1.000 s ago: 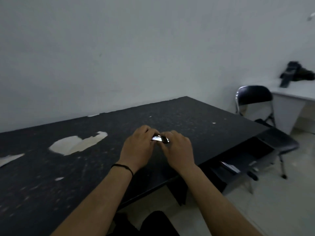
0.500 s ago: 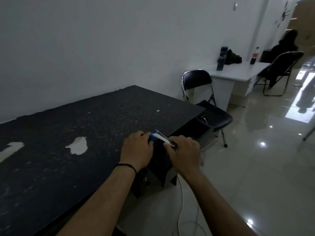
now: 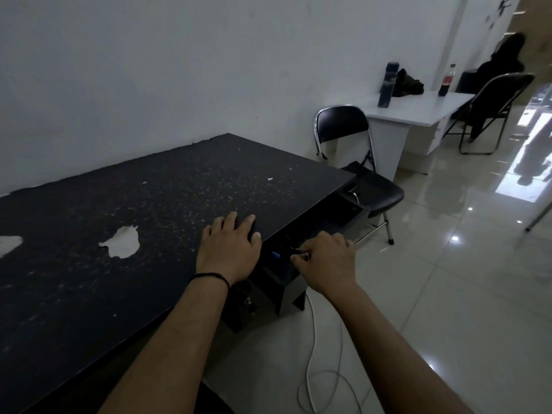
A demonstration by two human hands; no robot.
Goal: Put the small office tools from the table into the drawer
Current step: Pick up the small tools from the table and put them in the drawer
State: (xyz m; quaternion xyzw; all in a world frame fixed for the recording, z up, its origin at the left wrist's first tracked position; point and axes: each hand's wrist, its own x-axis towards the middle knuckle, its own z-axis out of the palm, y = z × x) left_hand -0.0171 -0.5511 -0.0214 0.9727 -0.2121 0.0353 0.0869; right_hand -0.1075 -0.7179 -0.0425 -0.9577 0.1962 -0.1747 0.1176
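Head view. A small metallic office tool (image 3: 301,251), too dark and too small to identify further, sits at the fingertips of the right hand (image 3: 325,261), over the open drawer (image 3: 286,279) that juts out below the front edge of the black table (image 3: 119,204). A blue item (image 3: 275,254) lies inside the drawer, just left of the tool and just beside the left hand's thumb side. The left hand (image 3: 228,249) is near the tool but apart from it, up on the tabletop.

The drawer is pulled out toward the person; its interior is dark and its contents are mostly indistinct. A second open compartment (image 3: 346,209) shows farther along the same table edge, beside a black folding chair (image 3: 358,162). The tabletop carries pale worn patches (image 3: 122,242) and nothing else that can be made out. To the right of the drawer the tiled floor (image 3: 448,294) lies open, with a white cable (image 3: 316,363) trailing below the drawer.

The left hand lies flat, palm down, fingers spread on the table at its front edge, holding nothing; a dark band (image 3: 209,277) circles its wrist. The right hand is curled narrow, thumb and forefinger pinched on the tool.
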